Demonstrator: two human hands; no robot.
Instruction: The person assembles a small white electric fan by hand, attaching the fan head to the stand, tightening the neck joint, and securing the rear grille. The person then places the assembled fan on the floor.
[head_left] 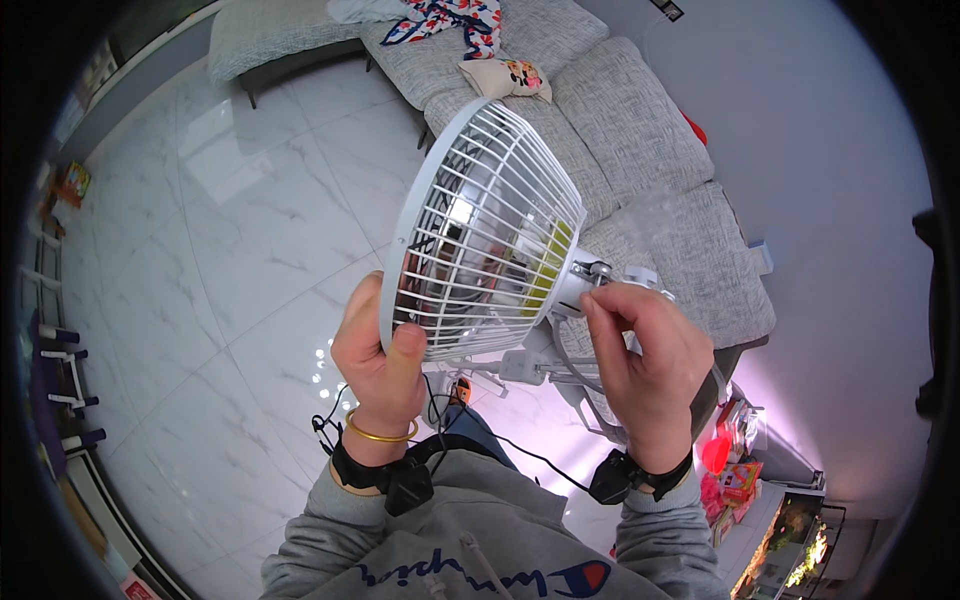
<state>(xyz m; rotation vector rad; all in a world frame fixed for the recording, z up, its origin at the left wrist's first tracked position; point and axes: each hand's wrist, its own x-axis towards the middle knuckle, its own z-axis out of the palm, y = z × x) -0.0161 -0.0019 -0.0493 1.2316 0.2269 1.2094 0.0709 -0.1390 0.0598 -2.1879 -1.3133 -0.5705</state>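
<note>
A white electric fan with a wire cage is held up in front of me, its front rim turned to the left. My left hand is closed around the lower part of that rim, thumb over the wires. My right hand pinches thumb and forefinger together against the fan's rear housing, just below a small metal bolt. What lies between those fingertips is hidden. A grey cord and a white stand part show below the cage. Inside it is a yellow-green label.
A grey sofa stands beyond the fan, bearing a cushion and a patterned cloth. Glossy marbled tiles cover the floor. Black cables run between my wristbands. Books and red items sit at the lower right.
</note>
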